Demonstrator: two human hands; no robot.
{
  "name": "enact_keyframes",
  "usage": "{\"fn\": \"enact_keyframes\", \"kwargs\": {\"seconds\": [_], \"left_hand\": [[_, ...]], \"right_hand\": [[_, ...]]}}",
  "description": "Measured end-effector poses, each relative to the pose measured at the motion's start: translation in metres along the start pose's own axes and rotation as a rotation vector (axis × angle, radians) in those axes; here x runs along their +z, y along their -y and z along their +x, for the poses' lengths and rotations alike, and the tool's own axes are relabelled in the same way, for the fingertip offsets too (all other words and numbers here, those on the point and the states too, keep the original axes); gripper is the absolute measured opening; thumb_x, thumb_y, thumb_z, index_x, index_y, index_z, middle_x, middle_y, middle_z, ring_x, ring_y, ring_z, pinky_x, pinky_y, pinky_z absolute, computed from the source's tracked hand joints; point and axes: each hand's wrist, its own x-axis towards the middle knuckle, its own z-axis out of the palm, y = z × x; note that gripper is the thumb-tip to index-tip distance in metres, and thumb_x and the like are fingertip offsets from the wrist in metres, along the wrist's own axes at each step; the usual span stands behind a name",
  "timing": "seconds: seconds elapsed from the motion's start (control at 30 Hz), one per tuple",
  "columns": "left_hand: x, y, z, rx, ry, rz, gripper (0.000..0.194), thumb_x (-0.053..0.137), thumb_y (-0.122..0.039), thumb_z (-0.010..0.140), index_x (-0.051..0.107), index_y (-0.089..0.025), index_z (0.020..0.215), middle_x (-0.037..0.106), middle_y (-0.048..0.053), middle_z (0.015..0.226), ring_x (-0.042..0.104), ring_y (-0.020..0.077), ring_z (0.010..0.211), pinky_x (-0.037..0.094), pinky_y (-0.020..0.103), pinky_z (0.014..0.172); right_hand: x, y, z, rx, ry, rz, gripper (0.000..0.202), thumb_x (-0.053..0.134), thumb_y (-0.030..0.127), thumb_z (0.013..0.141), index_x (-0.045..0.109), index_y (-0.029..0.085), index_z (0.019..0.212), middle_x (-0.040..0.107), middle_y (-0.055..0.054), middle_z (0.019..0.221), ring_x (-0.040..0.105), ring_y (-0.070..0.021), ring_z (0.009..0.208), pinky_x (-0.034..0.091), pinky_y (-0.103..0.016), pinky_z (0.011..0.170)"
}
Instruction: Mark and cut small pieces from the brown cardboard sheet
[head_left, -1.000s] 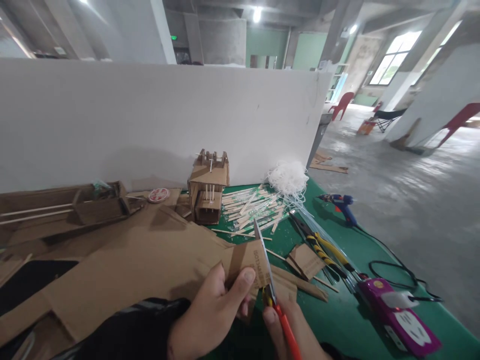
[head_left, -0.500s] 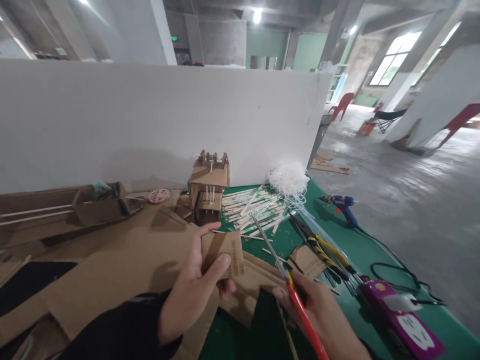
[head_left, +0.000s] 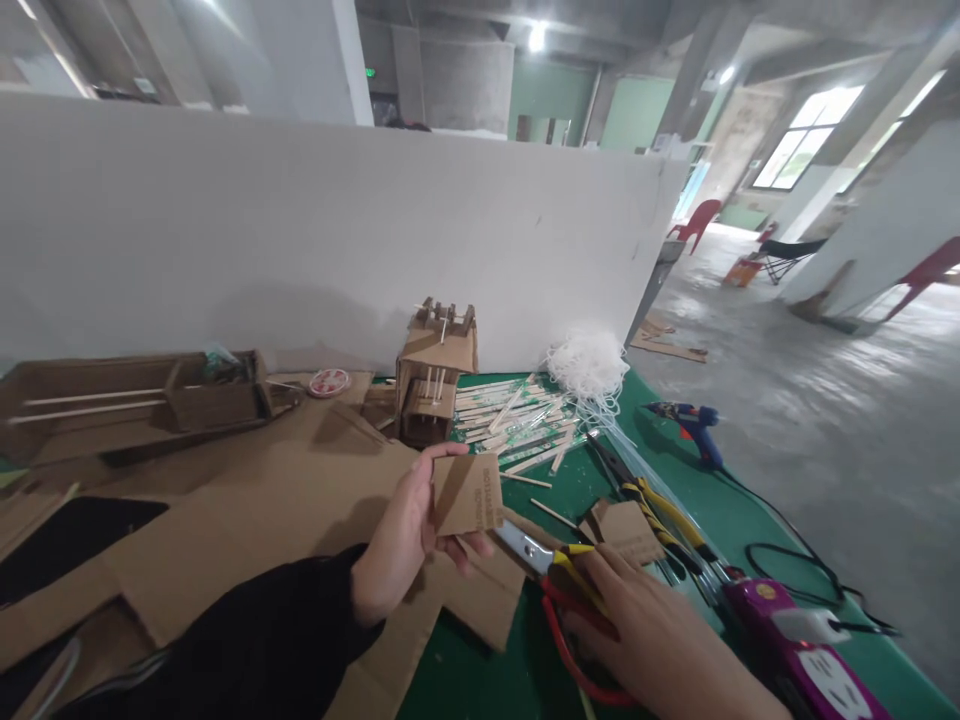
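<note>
A small square cardboard piece [head_left: 466, 492] with printed letters is held in my left hand [head_left: 409, 535], its fingers behind and along the left edge. My right hand [head_left: 626, 625] grips scissors [head_left: 534, 552] with red and yellow handles; their blades point left, with the tips at the lower right corner of the cardboard piece and partly hidden there. Below both hands lie large cardboard sheets [head_left: 300, 490] on the green table. Beyond my left hand stands a cardboard box structure [head_left: 441, 350] with sticks through it.
Wooden sticks [head_left: 517, 415] and a white string heap [head_left: 589, 368] lie behind. To the right are pliers [head_left: 667, 510], a blue glue gun [head_left: 694, 425], a purple power strip [head_left: 799, 640] and a black cable. A long cardboard box [head_left: 142, 400] sits at left.
The scissors have swung from pointing up and away to pointing left, with their tips now at the cardboard piece. My left hand has turned the piece slightly. The view has shifted left.
</note>
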Motion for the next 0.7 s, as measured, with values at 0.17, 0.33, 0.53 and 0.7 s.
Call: {"fn": "enact_keyframes", "kwargs": {"seconds": [0.17, 0.33, 0.53, 0.7], "left_hand": [[-0.003, 0.004, 0.002, -0.023, -0.001, 0.008, 0.053, 0.024, -0.07, 0.093, 0.035, -0.027, 0.124, 0.068, 0.002, 0.082, 0.071, 0.0222, 0.059, 0.05, 0.025, 0.042], [-0.003, 0.007, 0.002, -0.039, 0.016, 0.019, 0.058, 0.024, -0.072, 0.091, 0.034, -0.026, 0.126, 0.069, 0.004, 0.085, 0.07, 0.0222, 0.059, 0.05, 0.026, 0.043], [-0.008, 0.013, 0.005, -0.031, 0.029, 0.016, 0.059, 0.019, -0.072, 0.092, 0.034, -0.027, 0.127, 0.069, 0.003, 0.083, 0.071, 0.0216, 0.058, 0.05, 0.025, 0.043], [-0.011, 0.017, 0.007, -0.027, 0.022, 0.01, 0.062, 0.024, -0.074, 0.09, 0.034, -0.025, 0.128, 0.07, 0.004, 0.079, 0.071, 0.0217, 0.057, 0.05, 0.024, 0.043]], "right_hand": [[-0.035, 0.004, 0.031, -0.07, -0.173, -0.105, 0.014, 0.052, 0.027, 0.097, 0.065, 0.023, 0.094, 0.067, -0.006, 0.096, 0.063, -0.027, 0.093, 0.045, -0.038, 0.08], [-0.038, -0.01, 0.117, 0.018, -0.251, -0.229, 0.021, 0.047, 0.019, 0.099, 0.067, 0.017, 0.108, 0.067, -0.011, 0.112, 0.059, -0.0267, 0.108, 0.042, -0.036, 0.092], [-0.003, -0.026, 0.16, 0.028, -0.192, -0.283, 0.015, 0.058, 0.025, 0.097, 0.067, 0.014, 0.095, 0.07, -0.006, 0.102, 0.065, -0.0221, 0.1, 0.049, -0.043, 0.092], [0.006, -0.035, 0.165, -0.013, -0.177, -0.269, 0.015, 0.061, 0.027, 0.096, 0.066, 0.014, 0.102, 0.069, -0.006, 0.107, 0.065, -0.0221, 0.102, 0.051, -0.045, 0.093]]}}
